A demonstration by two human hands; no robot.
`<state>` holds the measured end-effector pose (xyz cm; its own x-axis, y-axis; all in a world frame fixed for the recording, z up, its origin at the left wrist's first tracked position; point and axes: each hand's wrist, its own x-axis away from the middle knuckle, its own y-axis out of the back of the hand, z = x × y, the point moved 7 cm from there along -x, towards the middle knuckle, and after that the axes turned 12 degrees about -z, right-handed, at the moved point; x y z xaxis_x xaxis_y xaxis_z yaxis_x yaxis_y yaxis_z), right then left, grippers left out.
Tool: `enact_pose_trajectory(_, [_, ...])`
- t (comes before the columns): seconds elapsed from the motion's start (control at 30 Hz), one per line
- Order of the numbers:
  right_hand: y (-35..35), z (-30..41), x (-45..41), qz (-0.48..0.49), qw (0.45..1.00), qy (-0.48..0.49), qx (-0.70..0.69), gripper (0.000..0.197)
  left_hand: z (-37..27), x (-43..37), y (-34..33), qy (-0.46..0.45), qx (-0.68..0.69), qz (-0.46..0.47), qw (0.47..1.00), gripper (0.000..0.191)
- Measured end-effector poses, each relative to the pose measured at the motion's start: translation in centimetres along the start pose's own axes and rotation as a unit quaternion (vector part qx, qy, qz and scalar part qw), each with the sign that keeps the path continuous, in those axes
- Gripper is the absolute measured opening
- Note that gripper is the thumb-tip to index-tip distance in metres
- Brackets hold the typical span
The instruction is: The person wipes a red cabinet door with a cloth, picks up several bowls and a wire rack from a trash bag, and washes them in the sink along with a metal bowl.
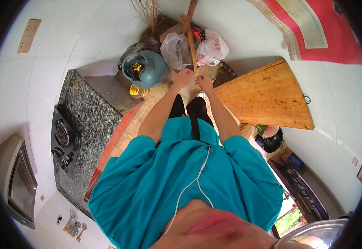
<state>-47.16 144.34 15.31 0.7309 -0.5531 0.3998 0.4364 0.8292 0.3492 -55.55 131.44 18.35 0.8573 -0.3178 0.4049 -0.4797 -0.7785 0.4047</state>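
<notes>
My left hand [184, 77] is in front of me with its fingers curled; what it may hold is too small to make out. Just to its right, my right hand [205, 82] has bent fingers at the low end of a long, thin wooden stick [193, 53]. Whether the fingers grip the stick or only lie near it does not show. Beyond my hands sit a crumpled clear plastic bag [175, 51] and a white plastic bag [212, 48] with red print, one on each side of the stick.
To the left stand a blue gas cylinder [149, 68], a yellow-capped oil bottle [138, 91] and a granite counter [90, 115] with a gas hob [63, 140]. A large wooden board [268, 96] leans at the right wall. Behind it is a black wok [273, 141].
</notes>
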Motion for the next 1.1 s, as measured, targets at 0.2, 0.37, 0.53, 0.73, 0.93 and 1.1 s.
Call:
enact_pose_trajectory(0.2, [1.3, 0.8, -6.9, -0.060, 0.988, 0.072, 0.120, 0.023, -6.6, -3.4, 0.3, -0.056, 0.054, -0.014, 0.997, 0.041])
enact_pose_trajectory(0.37, [0.7, 3.0, -10.6, -0.105, 0.976, 0.094, 0.168, 0.024, -3.8, -7.3, -0.2, -0.028, 0.051, -0.001, 0.998, 0.038])
enact_pose_trajectory(0.53, [-1.3, 4.5, -17.7, -0.118, 0.969, 0.129, 0.176, 0.022, -1.2, -12.0, -3.5, 0.039, 0.044, 0.063, 0.996, 0.031])
enact_pose_trajectory(0.73, [-4.5, 1.1, -28.7, -0.142, 0.946, 0.230, 0.180, 0.023, 2.3, -18.4, -5.7, 0.107, 0.105, 0.059, 0.987, 0.034])
enact_pose_trajectory(0.93, [-6.6, -2.8, -33.1, -0.116, 0.955, 0.166, 0.216, 0.025, 5.2, -20.7, -5.3, 0.186, 0.196, 0.072, 0.960, 0.037])
enact_pose_trajectory(1.1, [-9.7, -2.3, -30.2, 0.026, 0.967, 0.116, 0.227, 0.036, 7.8, -18.9, -2.8, 0.248, 0.220, 0.057, 0.942, 0.037])
